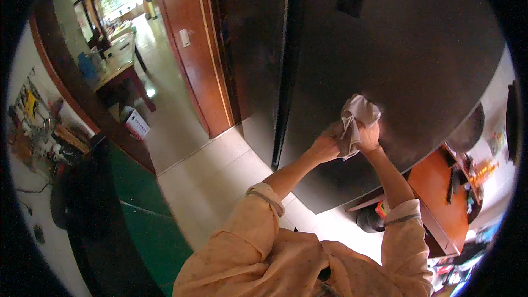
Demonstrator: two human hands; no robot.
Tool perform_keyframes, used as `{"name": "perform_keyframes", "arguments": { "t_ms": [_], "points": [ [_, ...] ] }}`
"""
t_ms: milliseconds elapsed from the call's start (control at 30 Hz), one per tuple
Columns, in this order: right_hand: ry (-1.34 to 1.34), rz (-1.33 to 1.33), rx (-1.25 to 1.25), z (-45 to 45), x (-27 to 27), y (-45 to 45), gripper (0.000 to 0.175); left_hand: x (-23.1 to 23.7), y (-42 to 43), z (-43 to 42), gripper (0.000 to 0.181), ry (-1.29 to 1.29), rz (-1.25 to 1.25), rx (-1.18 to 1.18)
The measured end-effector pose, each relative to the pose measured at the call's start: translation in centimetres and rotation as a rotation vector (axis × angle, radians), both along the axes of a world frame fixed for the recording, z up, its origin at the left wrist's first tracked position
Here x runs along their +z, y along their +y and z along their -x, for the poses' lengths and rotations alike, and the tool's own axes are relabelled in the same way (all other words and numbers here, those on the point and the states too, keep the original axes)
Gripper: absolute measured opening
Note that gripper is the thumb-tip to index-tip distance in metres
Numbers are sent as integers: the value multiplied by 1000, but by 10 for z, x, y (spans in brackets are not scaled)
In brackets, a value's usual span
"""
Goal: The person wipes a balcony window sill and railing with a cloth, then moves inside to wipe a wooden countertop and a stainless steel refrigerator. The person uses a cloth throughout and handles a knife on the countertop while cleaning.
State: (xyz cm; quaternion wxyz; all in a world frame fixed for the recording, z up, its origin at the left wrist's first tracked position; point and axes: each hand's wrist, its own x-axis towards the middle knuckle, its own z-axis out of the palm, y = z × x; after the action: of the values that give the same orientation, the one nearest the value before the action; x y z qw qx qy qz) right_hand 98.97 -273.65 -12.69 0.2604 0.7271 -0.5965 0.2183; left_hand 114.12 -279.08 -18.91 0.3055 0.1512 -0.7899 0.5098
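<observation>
A large dark refrigerator door [396, 70] fills the upper right, with a black vertical gap along its left side and a dark panel near the top. In front of it, both hands hold a crumpled light cloth [361, 109]. My left hand [326, 146] grips the cloth's left side, its fingers partly hidden and blurred. My right hand [368, 134] is closed on the right side of the cloth. Whether the cloth touches the door is hard to tell.
A green surface [144, 222] lies at the lower left. Beyond a doorway with a wooden frame [194, 49] stand a long table [123, 55] and a white carton [137, 124]. At the right is a brown wooden desk [437, 198] holding small items. Tools hang on the left wall.
</observation>
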Motion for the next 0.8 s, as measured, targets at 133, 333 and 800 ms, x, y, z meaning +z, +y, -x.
{"name": "perform_keyframes", "arguments": {
  "t_ms": [133, 333, 800],
  "points": [
    [204, 163, 71, -31, 49, -44, 40, 25, -38, -23, 42, 344, -868, -435],
    [295, 107, -19, -79, 104, -122, 36, 65, -131, -55, 64, 539, -960, -319],
    [475, -369, 8, -111, -27, -183, 39, -105, -170, -28, 57, 968, -1527, -239]
  ]
}}
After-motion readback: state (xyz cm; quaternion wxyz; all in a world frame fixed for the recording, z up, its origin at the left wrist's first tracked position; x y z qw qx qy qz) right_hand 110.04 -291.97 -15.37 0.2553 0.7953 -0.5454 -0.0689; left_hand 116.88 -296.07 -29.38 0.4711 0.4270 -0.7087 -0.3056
